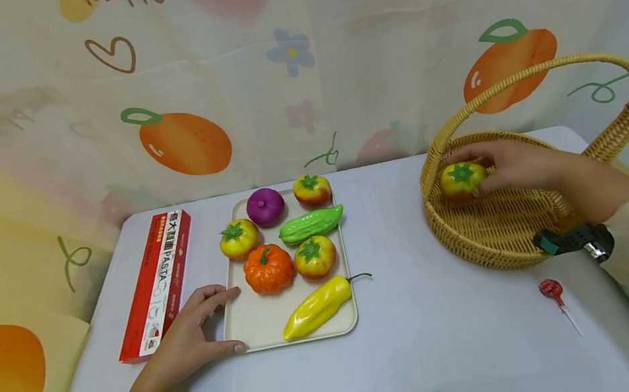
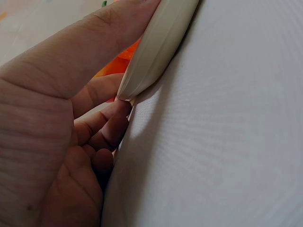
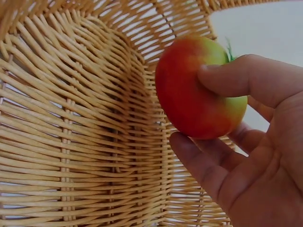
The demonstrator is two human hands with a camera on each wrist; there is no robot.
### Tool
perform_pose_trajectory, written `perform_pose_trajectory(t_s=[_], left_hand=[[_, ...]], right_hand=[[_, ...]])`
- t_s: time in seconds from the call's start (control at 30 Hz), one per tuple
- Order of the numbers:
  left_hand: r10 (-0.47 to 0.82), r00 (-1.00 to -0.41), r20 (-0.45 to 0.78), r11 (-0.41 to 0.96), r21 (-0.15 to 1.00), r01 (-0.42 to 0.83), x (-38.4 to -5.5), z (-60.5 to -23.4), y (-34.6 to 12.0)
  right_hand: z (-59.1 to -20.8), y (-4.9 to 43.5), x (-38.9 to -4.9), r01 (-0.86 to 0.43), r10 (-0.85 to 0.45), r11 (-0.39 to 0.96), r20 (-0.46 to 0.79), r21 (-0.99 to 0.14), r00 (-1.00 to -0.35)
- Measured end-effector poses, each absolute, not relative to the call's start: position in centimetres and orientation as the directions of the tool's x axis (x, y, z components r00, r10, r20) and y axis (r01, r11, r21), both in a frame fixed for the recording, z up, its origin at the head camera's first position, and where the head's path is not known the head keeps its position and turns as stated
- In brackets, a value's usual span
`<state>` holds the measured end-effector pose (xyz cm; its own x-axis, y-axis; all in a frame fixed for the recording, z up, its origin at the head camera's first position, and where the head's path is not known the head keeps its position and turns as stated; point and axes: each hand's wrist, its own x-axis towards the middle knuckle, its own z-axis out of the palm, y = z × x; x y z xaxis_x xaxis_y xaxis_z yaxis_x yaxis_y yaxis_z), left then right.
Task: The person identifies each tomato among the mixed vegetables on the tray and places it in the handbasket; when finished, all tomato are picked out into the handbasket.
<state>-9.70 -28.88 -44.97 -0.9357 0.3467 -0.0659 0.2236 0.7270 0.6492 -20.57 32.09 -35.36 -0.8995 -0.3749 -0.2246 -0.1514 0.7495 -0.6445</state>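
Note:
My right hand [image 1: 508, 168] grips a red-and-yellow toy tomato [image 1: 461, 179] with green leaves on top. It holds the tomato inside the wicker basket [image 1: 498, 240], close to the left wall. In the right wrist view, thumb and fingers pinch the tomato [image 3: 189, 94] from opposite sides. My left hand [image 1: 191, 333] holds the near left corner of a cream tray [image 1: 258, 330], thumb at the front rim, fingers at the left side. On the tray lie an orange pumpkin [image 1: 268, 269], a yellow pepper [image 1: 317, 307], a purple onion [image 1: 265, 207], a green bumpy vegetable [image 1: 311, 225] and several more tomatoes [image 1: 315, 257].
A red pasta box [image 1: 155, 284] lies left of the tray, beside my left forearm. The basket's tall handle [image 1: 540, 71] arches above my right hand. In front of the basket lies a red lollipop [image 1: 551, 289]. A printed cloth [image 1: 299, 90] hangs behind the table.

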Motion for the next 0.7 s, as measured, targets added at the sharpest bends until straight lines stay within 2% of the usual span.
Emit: perform_pose_trajectory(t_s=[0.7], left_hand=[[0.349,-0.935,-0.062,0.734,0.638,0.232,-9.7,-45.1,-28.9]], right_hand=[[-37.7,33.0,-22.5,-0.105,-0.348,0.765,-0.271,-0.635,-0.898]])
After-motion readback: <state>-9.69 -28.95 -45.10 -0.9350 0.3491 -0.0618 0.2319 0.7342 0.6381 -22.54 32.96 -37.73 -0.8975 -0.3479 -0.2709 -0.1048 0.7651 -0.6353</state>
